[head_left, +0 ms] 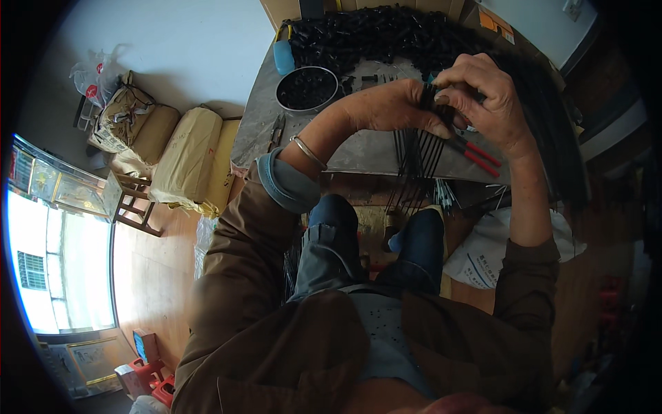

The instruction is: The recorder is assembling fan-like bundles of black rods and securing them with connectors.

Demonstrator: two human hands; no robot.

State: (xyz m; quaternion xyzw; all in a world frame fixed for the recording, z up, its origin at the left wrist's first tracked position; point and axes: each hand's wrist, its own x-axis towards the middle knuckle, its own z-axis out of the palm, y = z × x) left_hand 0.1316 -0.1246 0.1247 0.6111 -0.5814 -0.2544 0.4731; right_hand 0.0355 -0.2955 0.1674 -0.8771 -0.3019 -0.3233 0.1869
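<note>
My left hand [403, 107] is closed around a bundle of thin black rods [419, 153], which hang down past the table's front edge. Close against it, my right hand [486, 100] has its thumb and fingers pinched together at the top of the bundle. What sits between those fingertips is too small and dark to make out. Just below my hands, a tool with red handles [480, 159] lies on the grey table [358, 155]. A round metal bowl [307, 90] of small black parts stands left of my left forearm.
A large heap of black parts [386, 31] covers the table's far side. Pliers [276, 131] and a light blue object [283, 58] lie at its left. Wrapped brown bundles [186, 159] and a wooden stool [134, 203] stand left; a white sack [483, 252] lies below right.
</note>
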